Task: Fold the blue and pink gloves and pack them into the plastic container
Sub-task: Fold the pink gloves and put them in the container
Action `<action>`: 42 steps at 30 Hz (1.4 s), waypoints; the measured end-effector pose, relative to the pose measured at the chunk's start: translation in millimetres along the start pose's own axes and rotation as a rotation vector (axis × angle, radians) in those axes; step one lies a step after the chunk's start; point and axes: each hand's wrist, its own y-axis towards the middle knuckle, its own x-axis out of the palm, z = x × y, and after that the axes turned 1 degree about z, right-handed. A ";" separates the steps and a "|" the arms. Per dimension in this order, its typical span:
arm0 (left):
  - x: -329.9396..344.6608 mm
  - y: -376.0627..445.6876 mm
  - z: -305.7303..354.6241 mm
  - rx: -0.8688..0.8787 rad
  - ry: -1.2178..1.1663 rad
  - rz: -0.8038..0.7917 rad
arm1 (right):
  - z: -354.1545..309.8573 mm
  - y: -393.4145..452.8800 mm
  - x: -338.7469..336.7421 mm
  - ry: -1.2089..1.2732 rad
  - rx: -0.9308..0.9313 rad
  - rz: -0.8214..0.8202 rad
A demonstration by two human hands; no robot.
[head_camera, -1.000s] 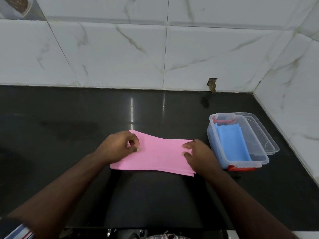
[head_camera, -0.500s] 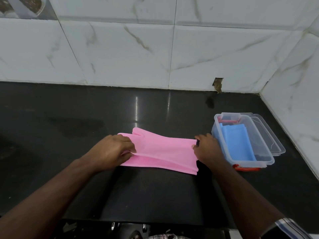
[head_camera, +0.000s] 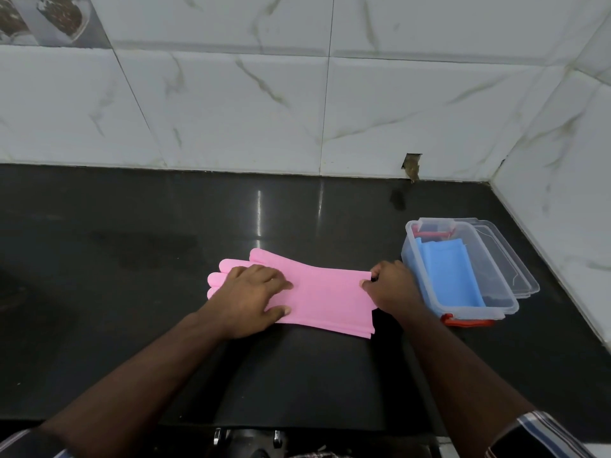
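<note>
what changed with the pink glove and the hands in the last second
The left hand opened flat on the pink gloves, whose fingertips now show past it on the left. The right hand went from resting on the cuff end to pinching its edge. The gloves stayed on the counter; the blue gloves stayed in the container.

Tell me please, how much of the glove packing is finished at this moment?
Roughly half. Done: the folded blue gloves already lie inside the open plastic container. In hand: the pink gloves lie flat on the black counter, the left hand pressing the finger end and the right hand pinching the cuff end. Left: fold the pink gloves and place them in the container. Its lid lies beside it.
</note>
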 end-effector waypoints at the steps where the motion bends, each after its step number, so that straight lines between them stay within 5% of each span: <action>1: 4.3 4.9 2.4 -0.005 0.014 -0.029 | 0.1 0.9 -1.0 0.069 0.020 -0.008; 8: 25.1 17.2 7.9 -0.083 0.081 -0.131 | 0.2 -11.5 -9.8 0.565 0.137 -0.115; 12: 34.5 14.8 8.9 -0.104 0.083 -0.103 | 10.1 -32.1 -4.9 0.720 0.004 -0.043; 18: 34.9 20.1 10.2 -0.117 0.052 -0.103 | 20.3 -30.5 6.5 0.719 0.013 -0.174; 21: 32.2 25.3 14.3 -0.120 0.029 -0.107 | 17.8 -23.1 -4.6 0.849 0.109 -0.075; 25: 32.0 32.2 21.4 -0.124 0.039 -0.118 | 12.6 -22.5 -15.9 0.708 0.093 0.052; 35: 41.3 34.1 21.7 -0.145 0.091 -0.131 | -0.7 -34.7 -43.4 0.901 0.044 -0.217; 42: 38.5 33.9 18.8 -0.119 0.021 -0.082 | -24.3 -43.0 -59.9 0.892 -0.079 -0.214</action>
